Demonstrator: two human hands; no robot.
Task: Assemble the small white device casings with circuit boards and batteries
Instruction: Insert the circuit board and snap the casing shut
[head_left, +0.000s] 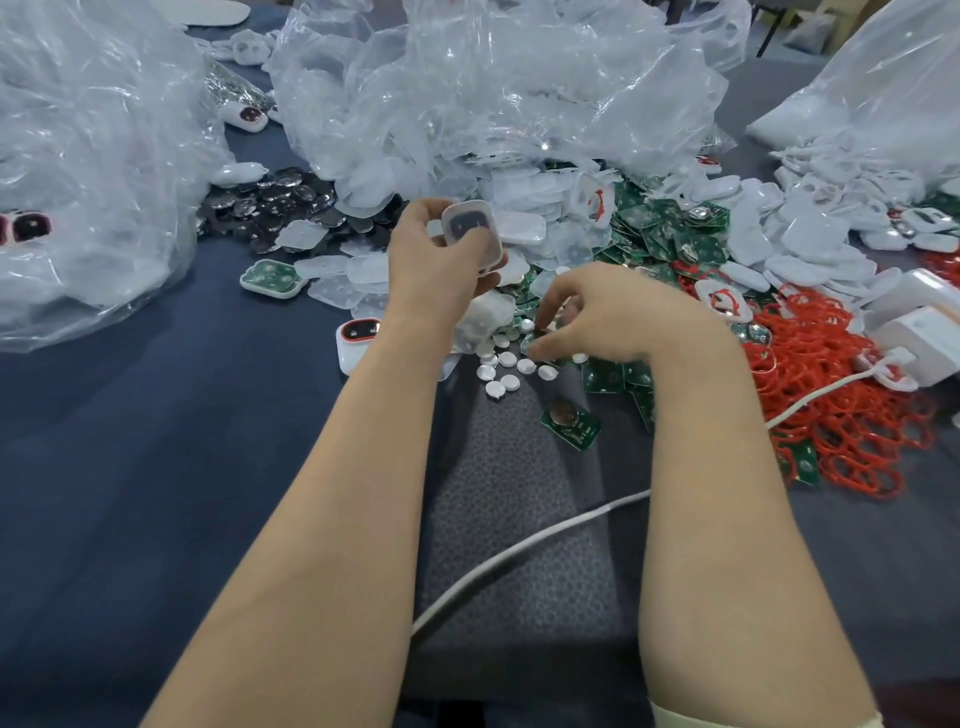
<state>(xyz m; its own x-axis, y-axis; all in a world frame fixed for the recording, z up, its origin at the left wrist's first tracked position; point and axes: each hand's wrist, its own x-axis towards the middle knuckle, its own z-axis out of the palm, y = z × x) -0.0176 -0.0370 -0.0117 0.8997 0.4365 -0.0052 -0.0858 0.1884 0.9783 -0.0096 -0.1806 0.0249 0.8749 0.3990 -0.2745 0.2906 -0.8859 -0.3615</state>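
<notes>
My left hand (434, 260) holds a small white casing (471, 234) with a dark inner face, raised above the table. My right hand (602, 317) reaches down into the pile, its fingertips pinching at a green circuit board (535, 343) among small white round buttons (506, 364). A lone green board with a coin battery (570, 422) lies nearer to me. More green boards (670, 234) and white casing halves (524, 228) are heaped behind. Coin batteries (270, 202) lie in a dark pile at the left.
Crumpled clear plastic bags (93, 171) rise at the left, middle and right. Red rubber rings (852, 415) cover the right side beside white boxes (919, 343). A white cable (524, 551) crosses a grey mat (519, 519) in front. Finished casings (356, 338) lie near my left forearm.
</notes>
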